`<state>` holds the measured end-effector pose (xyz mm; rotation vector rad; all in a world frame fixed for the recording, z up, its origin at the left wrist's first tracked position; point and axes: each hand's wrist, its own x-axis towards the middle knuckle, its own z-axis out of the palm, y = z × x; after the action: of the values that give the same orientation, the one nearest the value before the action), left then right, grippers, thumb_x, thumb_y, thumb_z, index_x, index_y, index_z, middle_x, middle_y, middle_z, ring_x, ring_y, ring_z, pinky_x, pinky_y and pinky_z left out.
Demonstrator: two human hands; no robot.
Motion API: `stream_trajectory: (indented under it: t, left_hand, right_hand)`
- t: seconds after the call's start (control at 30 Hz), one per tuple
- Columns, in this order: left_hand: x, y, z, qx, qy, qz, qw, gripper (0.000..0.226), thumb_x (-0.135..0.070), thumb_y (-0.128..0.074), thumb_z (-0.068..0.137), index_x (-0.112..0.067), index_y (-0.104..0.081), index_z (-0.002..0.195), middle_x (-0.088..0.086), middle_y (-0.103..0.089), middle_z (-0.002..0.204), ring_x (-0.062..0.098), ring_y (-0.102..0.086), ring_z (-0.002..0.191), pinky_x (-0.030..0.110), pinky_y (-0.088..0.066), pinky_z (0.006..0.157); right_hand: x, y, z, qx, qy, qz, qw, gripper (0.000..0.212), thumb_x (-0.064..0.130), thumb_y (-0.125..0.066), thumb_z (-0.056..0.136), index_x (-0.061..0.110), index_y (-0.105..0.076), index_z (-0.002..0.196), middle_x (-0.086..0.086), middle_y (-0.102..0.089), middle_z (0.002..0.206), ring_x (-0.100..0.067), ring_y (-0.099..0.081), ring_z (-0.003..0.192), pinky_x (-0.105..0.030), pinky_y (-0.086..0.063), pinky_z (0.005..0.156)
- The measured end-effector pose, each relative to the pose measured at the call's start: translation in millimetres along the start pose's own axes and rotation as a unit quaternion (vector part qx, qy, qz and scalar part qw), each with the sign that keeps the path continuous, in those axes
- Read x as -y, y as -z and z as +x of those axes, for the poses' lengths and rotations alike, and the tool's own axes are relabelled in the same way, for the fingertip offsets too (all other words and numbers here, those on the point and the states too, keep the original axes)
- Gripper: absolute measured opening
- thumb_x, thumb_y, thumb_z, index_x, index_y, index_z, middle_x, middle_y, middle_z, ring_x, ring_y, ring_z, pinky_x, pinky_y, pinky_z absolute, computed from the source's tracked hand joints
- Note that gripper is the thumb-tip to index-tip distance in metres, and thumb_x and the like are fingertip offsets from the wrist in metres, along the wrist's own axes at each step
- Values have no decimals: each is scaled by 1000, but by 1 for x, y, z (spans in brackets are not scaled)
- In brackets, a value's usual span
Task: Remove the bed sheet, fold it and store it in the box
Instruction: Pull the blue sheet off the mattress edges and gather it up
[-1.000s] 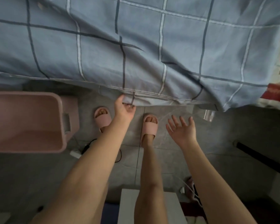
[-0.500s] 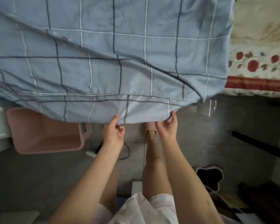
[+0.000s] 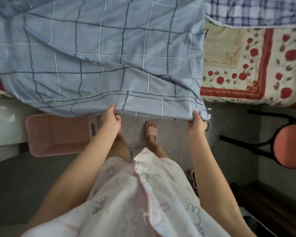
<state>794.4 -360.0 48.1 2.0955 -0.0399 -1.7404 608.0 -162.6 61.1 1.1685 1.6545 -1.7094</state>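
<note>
A blue checked bed sheet (image 3: 99, 53) lies folded over on the bed and hangs past its near edge. My left hand (image 3: 110, 119) pinches the sheet's near hem around its middle. My right hand (image 3: 197, 123) grips the hem's right corner, fingers curled round the cloth. The two hands hold the hem stretched between them above the floor. A pink plastic box (image 3: 58, 135) stands open on the floor at the left, just below the hanging sheet and partly covered by it.
A floral mattress pad with red roses (image 3: 249, 65) covers the bed to the right of the sheet, with a plaid cloth (image 3: 256, 11) behind it. A round red stool on black legs (image 3: 287, 144) stands at the right. A white surface (image 3: 3, 122) is at the left.
My hands have taken the sheet's hem and moved apart, the right one sliding out to the corner. The view has lifted, showing more of the bed and the stool.
</note>
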Motion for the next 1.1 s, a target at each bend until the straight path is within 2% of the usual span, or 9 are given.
stream_trajectory:
  t: [0.17, 0.23, 0.3, 0.37, 0.4, 0.47, 0.63, 0.87, 1.1]
  left_hand:
    - [-4, 5, -27, -18, -72, 27, 997, 35, -9, -72, 81, -7, -48, 107, 4, -58, 80, 12, -49, 54, 16, -38, 37]
    - [-2, 8, -32, -21, -32, -40, 998, 54, -26, -65, 88, -4, -41, 132, 13, -58, 122, 27, -62, 102, 30, -54, 80]
    - [-9, 4, -49, -40, 16, -122, 992, 67, -38, -54, 93, 0, -29, 143, 17, -37, 146, 31, -41, 131, 37, -35, 106]
    - [-2, 12, -44, -10, 21, -73, 997, 47, -22, -61, 91, -10, -41, 132, 12, -50, 130, 24, -60, 103, 25, -53, 80]
    - [-2, 10, -45, 4, 14, -17, 1000, 35, -13, -65, 87, -16, -48, 117, 6, -55, 109, 15, -59, 76, 15, -51, 52]
    - [0, 12, -37, 19, 27, -8, 999, 20, -10, -68, 84, -16, -50, 88, -2, -47, 79, 5, -39, 54, 11, -30, 29]
    - [11, 16, -33, 24, 16, 21, 999, 26, -6, -68, 83, -17, -44, 80, -4, -43, 76, 4, -35, 52, 9, -23, 27]
    - [15, 13, -28, 8, 14, 68, 998, 30, -9, -67, 85, -14, -43, 69, -3, -41, 71, 6, -33, 52, 10, -23, 27]
    - [19, 15, -27, 43, 77, 17, 996, 22, -14, -63, 88, -13, -47, 73, -1, -45, 73, 5, -36, 54, 11, -28, 38]
  right_hand:
    - [45, -2, -38, 41, 101, -57, 992, 47, 18, -72, 82, 14, -46, 122, -2, -58, 116, -16, -61, 99, -34, -53, 90]
    - [54, -3, -48, 58, 143, -90, 984, 46, 23, -73, 81, 18, -47, 119, -4, -58, 122, -18, -61, 107, -38, -52, 94]
    - [62, -1, -60, 71, 170, -109, 977, 43, 25, -72, 81, 19, -47, 115, -4, -59, 121, -19, -61, 108, -38, -52, 93]
    - [67, -2, -64, 72, 180, -109, 975, 39, 22, -71, 83, 18, -47, 114, -4, -59, 119, -21, -61, 107, -38, -53, 92]
    - [69, -1, -65, 69, 181, -108, 975, 40, 21, -70, 83, 16, -48, 116, -5, -59, 119, -21, -61, 107, -38, -54, 90]
    - [69, 4, -63, 45, 170, -108, 978, 50, 20, -70, 83, 11, -48, 127, -6, -57, 121, -23, -61, 106, -36, -55, 84]
    - [64, 19, -46, -15, 99, -110, 989, 64, 18, -72, 81, 2, -41, 135, -13, -54, 127, -27, -61, 106, -31, -56, 73]
    - [56, 25, -40, -64, 153, -93, 982, 85, 13, -70, 81, 7, -14, 144, -13, -35, 144, -25, -47, 125, -39, -41, 106]
    - [54, 30, -32, -67, 201, -68, 975, 72, 0, -64, 83, 12, -18, 136, -10, -34, 132, -20, -50, 104, -26, -44, 89]
